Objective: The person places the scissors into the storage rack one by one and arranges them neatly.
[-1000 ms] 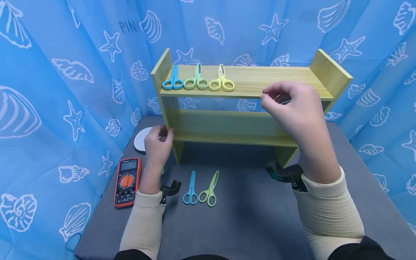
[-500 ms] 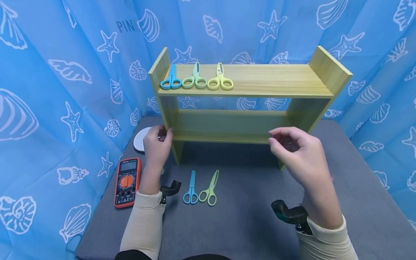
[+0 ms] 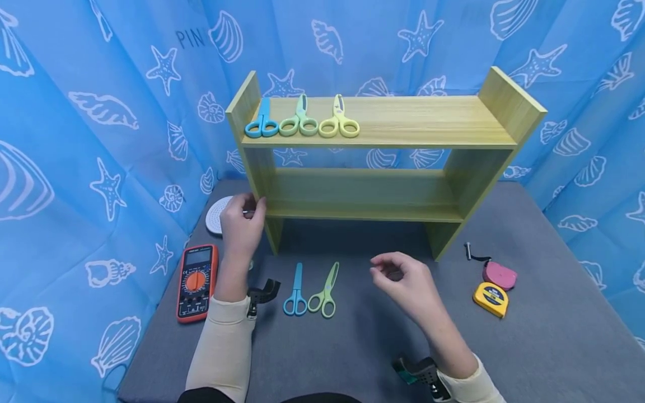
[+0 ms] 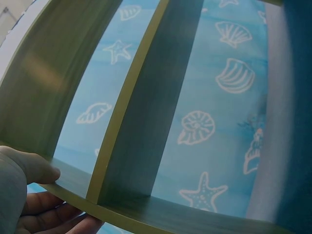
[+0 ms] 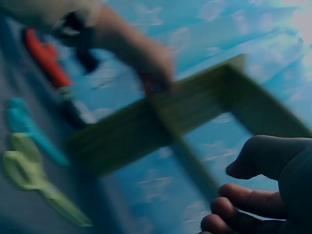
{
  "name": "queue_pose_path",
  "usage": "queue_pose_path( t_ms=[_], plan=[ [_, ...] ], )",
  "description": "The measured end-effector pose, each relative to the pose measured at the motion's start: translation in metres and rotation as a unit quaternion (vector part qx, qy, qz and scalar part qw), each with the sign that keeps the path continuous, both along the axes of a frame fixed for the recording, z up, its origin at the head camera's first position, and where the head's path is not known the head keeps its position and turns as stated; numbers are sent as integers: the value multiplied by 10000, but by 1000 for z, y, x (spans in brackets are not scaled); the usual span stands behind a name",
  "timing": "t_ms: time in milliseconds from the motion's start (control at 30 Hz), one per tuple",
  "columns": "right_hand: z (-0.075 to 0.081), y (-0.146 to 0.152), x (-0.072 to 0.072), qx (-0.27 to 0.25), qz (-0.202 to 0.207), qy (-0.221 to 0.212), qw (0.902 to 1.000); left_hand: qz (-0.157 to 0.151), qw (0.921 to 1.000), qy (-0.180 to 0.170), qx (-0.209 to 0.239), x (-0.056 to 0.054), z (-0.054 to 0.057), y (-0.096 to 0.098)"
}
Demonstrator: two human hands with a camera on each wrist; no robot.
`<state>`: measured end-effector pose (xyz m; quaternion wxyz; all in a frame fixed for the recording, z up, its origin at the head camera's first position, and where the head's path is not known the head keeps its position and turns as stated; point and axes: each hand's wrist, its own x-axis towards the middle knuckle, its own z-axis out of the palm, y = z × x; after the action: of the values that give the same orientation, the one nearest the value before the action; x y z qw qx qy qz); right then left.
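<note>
My left hand (image 3: 243,224) grips the left side panel of a two-tier wooden shelf (image 3: 363,211), thumb on the inner face and fingers outside, as the left wrist view shows at the panel edge (image 4: 114,214). Over the table, right of two pairs of scissors, hovers my right hand (image 3: 405,282), its fingers loosely bent around nothing. Those are blue scissors (image 3: 298,285) and green scissors (image 3: 327,294), lying side by side. On the top tier, a second blue pair (image 3: 264,115), a pale green pair (image 3: 301,115) and yellow scissors (image 3: 339,115) stand in a row at the left end.
An orange-and-black multimeter (image 3: 196,282) lies at the left, near a white perforated disc (image 3: 215,215) partly behind my left hand. At the right are a yellow tape measure (image 3: 491,299), a pink tape measure (image 3: 500,275) and a small bolt (image 3: 468,251). A blue curtain (image 3: 126,140) hangs behind.
My right hand has come down from in front of the top tier and moved left over the table, uncovering the tape measures. The left hand stays on the shelf's side panel.
</note>
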<state>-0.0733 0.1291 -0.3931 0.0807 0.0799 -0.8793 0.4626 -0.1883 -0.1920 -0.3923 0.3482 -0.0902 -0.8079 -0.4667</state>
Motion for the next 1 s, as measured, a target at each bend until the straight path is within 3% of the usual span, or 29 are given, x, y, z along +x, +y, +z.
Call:
queue_pose_path(
  t_ms=[233, 433, 700, 833, 1000],
  plan=[
    [-53, -29, -9, 162, 215, -548, 9981, -6, 10000, -36, -35, 0, 0, -1],
    [-79, -52, -15, 644, 459, -969, 9921, -23, 10000, -1, 27, 1, -2, -1],
    [-94, -66, -15, 1604, 767, -969, 9793, -62, 10000, 71, -3, 0, -5, 0],
    [-93, -64, -15, 1633, 756, -917, 9794, -86, 9999, 65, 43, 0, -4, 0],
    [-79, -51, -15, 1508, 576, -861, 9831, -56, 10000, 79, -6, 0, -1, -1]
  ],
)
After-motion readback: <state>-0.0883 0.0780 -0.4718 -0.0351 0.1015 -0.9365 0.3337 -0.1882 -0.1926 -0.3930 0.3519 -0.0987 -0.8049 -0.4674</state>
